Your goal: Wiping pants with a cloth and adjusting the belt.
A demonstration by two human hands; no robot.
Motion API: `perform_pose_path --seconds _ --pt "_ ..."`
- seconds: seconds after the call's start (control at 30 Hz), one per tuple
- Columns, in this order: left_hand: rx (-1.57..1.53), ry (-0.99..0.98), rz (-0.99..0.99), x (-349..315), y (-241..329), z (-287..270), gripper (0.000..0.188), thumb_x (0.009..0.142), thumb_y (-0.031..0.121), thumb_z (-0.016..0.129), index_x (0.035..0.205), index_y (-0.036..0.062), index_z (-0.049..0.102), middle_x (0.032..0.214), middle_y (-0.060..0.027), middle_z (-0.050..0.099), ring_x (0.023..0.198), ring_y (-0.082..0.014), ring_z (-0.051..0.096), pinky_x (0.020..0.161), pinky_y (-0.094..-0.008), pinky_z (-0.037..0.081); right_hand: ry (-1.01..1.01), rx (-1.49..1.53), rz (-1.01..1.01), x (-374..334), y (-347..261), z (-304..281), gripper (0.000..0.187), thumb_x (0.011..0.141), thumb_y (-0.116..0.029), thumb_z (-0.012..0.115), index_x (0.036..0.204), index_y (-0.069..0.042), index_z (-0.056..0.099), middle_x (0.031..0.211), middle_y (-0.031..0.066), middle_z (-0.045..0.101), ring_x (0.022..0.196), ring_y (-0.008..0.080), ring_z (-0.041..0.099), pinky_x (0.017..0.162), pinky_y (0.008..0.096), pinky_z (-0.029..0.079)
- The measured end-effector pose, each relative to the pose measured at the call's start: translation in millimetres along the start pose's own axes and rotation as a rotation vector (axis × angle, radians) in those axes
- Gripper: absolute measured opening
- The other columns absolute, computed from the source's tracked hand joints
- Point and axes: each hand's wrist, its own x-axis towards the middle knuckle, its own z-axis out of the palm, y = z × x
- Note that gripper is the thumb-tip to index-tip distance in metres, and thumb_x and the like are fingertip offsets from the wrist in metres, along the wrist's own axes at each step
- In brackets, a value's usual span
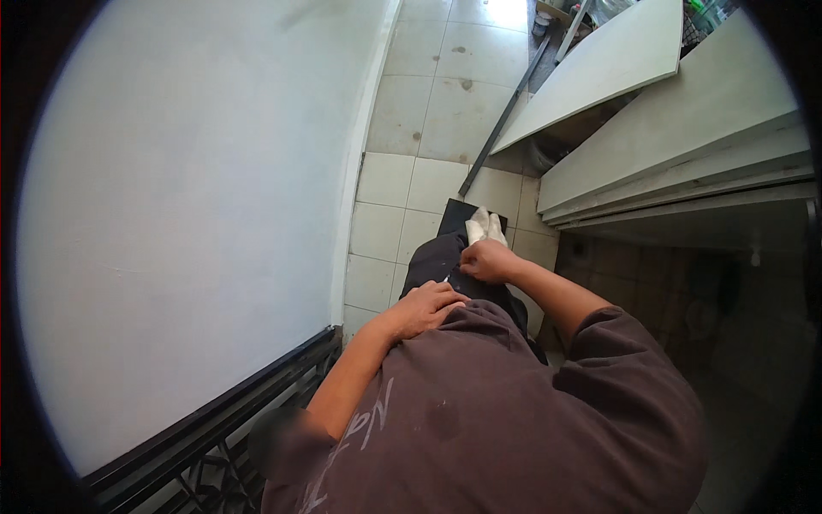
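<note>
My left hand (419, 310) rests at my lap by the hem of my brown T-shirt (514, 403). Its fingers are bent and held together, and a tiny white tip pokes out beside them; the rest of that object is hidden. Over the dark trousers (435, 259), a little farther forward, my right hand (488, 260) is closed with its fingers curled in. Whatever lies inside it cannot be made out. Just past the right hand, an off-white cloth item (478, 226) with two rounded tips shows against a flat black piece (456, 216) on the floor.
A pale wall or panel (197, 188) rises on my left, above a black metal railing (214, 420). A dark bar (505, 120) lies along the tiled floor (390, 227) ahead. White boards (676, 128) lean on the right, with clutter behind them.
</note>
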Motion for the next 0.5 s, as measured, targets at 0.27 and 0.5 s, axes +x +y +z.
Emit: perform_pose_path --seconds 0.27,0.5 --pt "-0.058 -0.041 -0.041 -6.4 -1.2 0.6 0.037 0.099 0.034 0.042 0.125 0.0163 0.061 0.112 -0.0078 0.058 0.108 -0.0273 0.05 0.096 -0.0382 0.041 -0.109 0.036 0.127 -3.7 -23.3 -13.4 0.022 0.077 -0.026 0.07 0.092 -0.009 0.073 0.084 0.0147 0.07 0.079 0.0248 0.068 0.074 0.0361 0.052" --pt "-0.046 -0.066 -0.034 -2.7 3.0 -2.3 0.038 0.1 0.033 0.041 0.128 0.0165 0.059 0.117 -0.0086 0.058 0.112 -0.0285 0.049 0.1 -0.0393 0.039 0.126 -0.401 0.117 10.6 -6.7 -3.2 0.022 0.083 -0.027 0.066 0.088 -0.006 0.071 0.077 0.0142 0.069 0.076 0.0232 0.067 0.072 0.0362 0.052"
